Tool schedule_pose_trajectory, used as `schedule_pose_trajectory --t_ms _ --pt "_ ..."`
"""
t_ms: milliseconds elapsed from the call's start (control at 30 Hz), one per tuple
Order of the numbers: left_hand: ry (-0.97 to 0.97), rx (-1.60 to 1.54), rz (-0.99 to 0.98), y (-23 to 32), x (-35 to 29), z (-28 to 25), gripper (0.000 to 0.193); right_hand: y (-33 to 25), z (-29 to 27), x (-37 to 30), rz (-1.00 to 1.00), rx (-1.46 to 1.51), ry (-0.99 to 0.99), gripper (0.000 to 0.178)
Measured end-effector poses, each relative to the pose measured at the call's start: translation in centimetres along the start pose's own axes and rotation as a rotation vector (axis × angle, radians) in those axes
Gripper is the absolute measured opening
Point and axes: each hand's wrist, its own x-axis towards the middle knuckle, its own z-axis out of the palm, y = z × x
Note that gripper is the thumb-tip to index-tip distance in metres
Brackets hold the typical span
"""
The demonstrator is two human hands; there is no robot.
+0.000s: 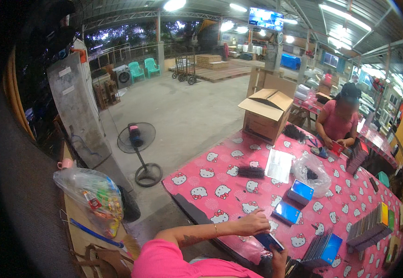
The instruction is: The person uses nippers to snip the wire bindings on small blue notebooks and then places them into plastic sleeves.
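Note:
My right hand (pixel 279 260) grips a dark blue flat piece (pixel 267 240), thin like a small box or folder, near the table's front edge. Just above it is my left hand (pixel 254 223), its fingers curled together beside the blue piece; whether anything small is in them is hidden. Beyond the hands lie two bright blue boxes, one (pixel 287 212) flat and another (pixel 300 192) behind it. A row of blue-faced flat packs (pixel 323 250) stands to the right of my right hand. Clear crumpled plastic (pixel 252 248) lies under the hands.
The pink table (pixel 197 173) with a cat-face print also bears dark bristly bundles (pixel 251 172), a white sheet (pixel 279 165), a clear bag (pixel 313 175), an open carton (pixel 267 114) and stacked packs (pixel 370 226). A co-worker (pixel 339 116) sits across. A floor fan (pixel 137 139) stands left.

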Motion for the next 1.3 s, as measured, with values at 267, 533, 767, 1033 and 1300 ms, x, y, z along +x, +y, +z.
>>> schedule_pose_trajectory --t_ms 267,533,767,1033,1300 --pt "0.167 0.187 -0.177 1.1 -2.1 -0.8 0.069 -2.5 4.6 2.0 -0.009 0.084 0.087 0.028" --pt "-0.131 0.057 -0.167 -2.6 -1.9 -6.9 0.03 -2.4 8.4 3.0 0.014 0.048 0.041 0.034" --pt "0.158 -0.036 0.018 -3.7 -0.8 -7.2 0.016 -2.9 7.7 4.2 0.02 0.031 0.018 0.032" --pt "0.171 -0.126 0.022 -4.0 -0.2 -8.0 0.016 -6.4 9.6 3.8 0.003 0.038 -0.004 0.03" --pt "0.189 0.243 -0.041 -2.5 -0.2 -7.0 0.055 -7.4 9.3 3.8 0.004 0.08 0.017 0.027"
